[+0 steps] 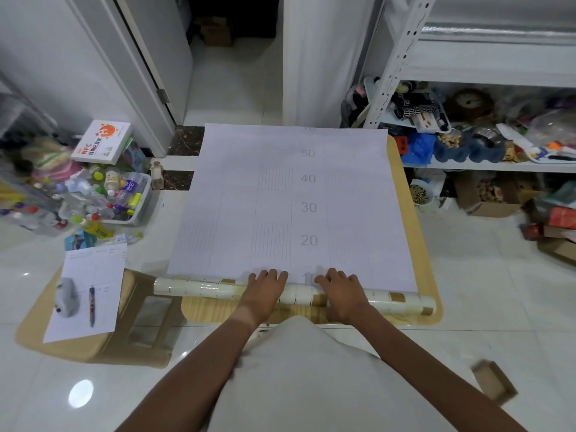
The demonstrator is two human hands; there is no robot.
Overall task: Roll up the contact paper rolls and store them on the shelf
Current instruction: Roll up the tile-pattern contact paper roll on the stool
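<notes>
A wide sheet of contact paper [293, 201] lies backing side up on a low wooden table [414, 232], its grey grid and numbers facing me. Its near end is wound into a cream and tan patterned roll [199, 288] that spans the table's front. My left hand [265, 289] and my right hand [341, 291] rest palm down on top of the roll, side by side near its middle, fingers spread onto the flat sheet. The white metal shelf [486, 165] stands to the right.
A wooden stool [137, 310] at the left carries a sheet of paper, a pen [91, 305] and a small grey object. A bin of plastic bottles [118, 194] and an orange-and-white box sit far left. Cardboard boxes clutter the floor under the shelf. An open doorway lies ahead.
</notes>
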